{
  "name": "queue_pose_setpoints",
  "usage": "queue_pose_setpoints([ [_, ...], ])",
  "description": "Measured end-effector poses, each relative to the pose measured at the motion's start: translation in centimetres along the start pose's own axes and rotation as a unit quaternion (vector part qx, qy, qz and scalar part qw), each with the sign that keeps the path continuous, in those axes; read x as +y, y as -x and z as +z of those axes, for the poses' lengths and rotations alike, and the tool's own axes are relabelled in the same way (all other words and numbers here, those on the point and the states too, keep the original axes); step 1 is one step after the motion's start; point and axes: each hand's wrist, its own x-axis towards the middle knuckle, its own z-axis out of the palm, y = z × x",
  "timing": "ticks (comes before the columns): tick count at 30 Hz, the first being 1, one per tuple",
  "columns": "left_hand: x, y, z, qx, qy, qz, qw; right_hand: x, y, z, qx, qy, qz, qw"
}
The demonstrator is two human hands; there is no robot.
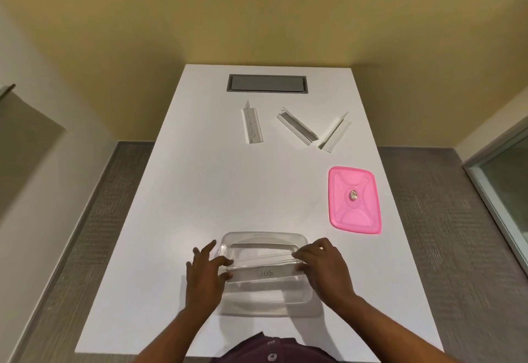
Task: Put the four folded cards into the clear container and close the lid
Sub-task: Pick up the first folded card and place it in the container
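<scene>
You have the first folded card (264, 270) pinched at both ends, your left hand (205, 271) gripping one end and your right hand (321, 267) the other, and you are holding it lengthwise across the open clear container (265, 241) near your edge of the tabletop (171, 191); whether it already rests on the bottom cannot be told through the clear walls. By my reckoning you are about a quarter of the way: three more folded cards (253, 125) (297, 128) (334, 134) lie at the far end of the tabletop, well apart from the container. The pink lid (354, 200) sits flat to your right, off the container, so closing comes last, after those three go in
</scene>
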Motion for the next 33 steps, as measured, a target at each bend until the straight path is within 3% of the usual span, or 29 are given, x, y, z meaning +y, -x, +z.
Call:
queue_pose_setpoints([
  [5,-1.5,0.2,0.7,-0.034,0.046,-0.013,0.998,-0.5,0.9,1.8,-0.064,0.056,0.011,0.996],
  [11,-0.7,-0.1,1.3,-0.116,-0.125,-0.066,0.983,-1.6,-0.1,2.8,-0.167,0.179,0.008,0.970],
  [14,-0.4,0.0,1.7,-0.138,-0.137,-0.071,0.978,-1.8,-0.2,3.4,-0.201,0.213,0.002,0.956],
  [29,-1.2,-0.2,1.6,-0.147,-0.160,-0.017,0.976,-2.8,0.0,3.2,-0.251,0.212,0.033,0.944],
  [33,-2.1,-0.3,1.2,-0.126,-0.122,0.043,0.984,-2.9,-0.2,2.9,-0.261,0.201,0.020,0.944],
])
